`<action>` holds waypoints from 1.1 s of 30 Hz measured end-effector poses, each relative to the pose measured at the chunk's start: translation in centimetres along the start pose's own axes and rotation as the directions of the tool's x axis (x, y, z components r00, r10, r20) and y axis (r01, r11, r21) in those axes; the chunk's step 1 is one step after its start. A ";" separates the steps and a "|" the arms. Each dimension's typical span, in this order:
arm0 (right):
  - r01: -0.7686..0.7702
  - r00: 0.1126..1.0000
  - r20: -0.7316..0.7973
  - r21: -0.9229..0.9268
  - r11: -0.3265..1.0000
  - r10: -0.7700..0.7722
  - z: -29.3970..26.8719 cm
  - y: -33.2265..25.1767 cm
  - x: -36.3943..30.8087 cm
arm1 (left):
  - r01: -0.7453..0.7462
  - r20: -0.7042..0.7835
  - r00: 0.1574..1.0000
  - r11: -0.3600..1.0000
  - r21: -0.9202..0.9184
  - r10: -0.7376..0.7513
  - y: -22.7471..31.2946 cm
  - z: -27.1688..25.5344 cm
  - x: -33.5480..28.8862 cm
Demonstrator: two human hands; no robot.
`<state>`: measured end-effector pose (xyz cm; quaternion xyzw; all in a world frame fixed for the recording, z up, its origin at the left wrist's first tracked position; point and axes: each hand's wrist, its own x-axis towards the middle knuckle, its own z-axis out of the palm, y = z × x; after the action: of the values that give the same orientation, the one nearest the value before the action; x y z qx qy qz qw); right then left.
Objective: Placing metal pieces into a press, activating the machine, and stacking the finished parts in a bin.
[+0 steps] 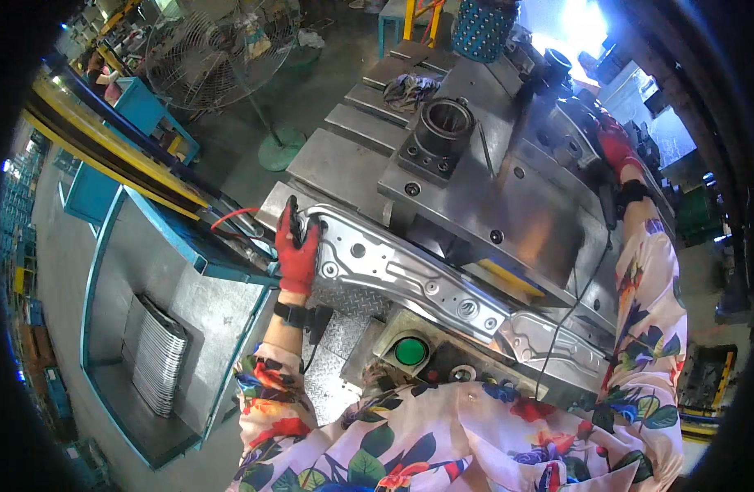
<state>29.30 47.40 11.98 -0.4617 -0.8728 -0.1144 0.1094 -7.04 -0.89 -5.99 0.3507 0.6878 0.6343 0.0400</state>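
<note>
My left hand (297, 261), in a red glove with dark fingertips, grips the left end of a long stamped metal panel (393, 266). The silvery panel has holes and raised ribs and slants down to the right in front of the die block (516, 197). My right hand (616, 149), also red-gloved, reaches to the far right beside a shaped metal piece (564, 135) on the die. Its fingers are partly hidden there, so their grip is unclear. A cylindrical guide bushing (445, 127) stands on the block between my hands.
A control box with a green button (410, 351) sits close to my body. At left, a blue-edged metal bin (106, 344) holds a stack of metal parts (157, 357). A yellow rail (114, 156) and a fan (221, 57) stand beyond. A thin cable (570, 312) hangs across the panel.
</note>
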 end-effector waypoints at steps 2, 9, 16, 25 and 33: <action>-0.108 0.993 0.061 0.037 0.993 0.106 -3.4 -4.0 -1.1 | 0.014 -0.007 1.000 1.000 0.014 -0.014 -0.4 -0.2 -0.2; 0.163 0.889 -0.438 0.577 0.800 0.135 -6.8 -9.9 -12.0 | 0.049 0.061 0.997 0.993 -0.107 -0.043 -0.2 -0.8 0.0; 0.351 0.934 -0.085 0.394 0.849 -0.347 -10.5 -12.7 -32.3 | 0.051 0.050 0.998 0.997 -0.052 -0.049 -0.1 -1.7 -0.6; -0.612 0.789 0.362 0.393 0.687 0.496 -2.5 -1.6 -56.6 | 0.054 0.070 0.996 0.998 -0.027 -0.052 3.7 -3.8 -10.4; -0.879 0.358 0.770 0.468 -0.087 0.528 3.9 -1.7 -67.9 | 0.799 0.581 0.503 0.600 -0.030 -0.640 -3.4 -1.0 -21.7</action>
<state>64.88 -5.38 -12.02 -0.7368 -0.3975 0.5039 0.2127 7.29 -13.07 -17.27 0.1727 0.6296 0.5340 0.5372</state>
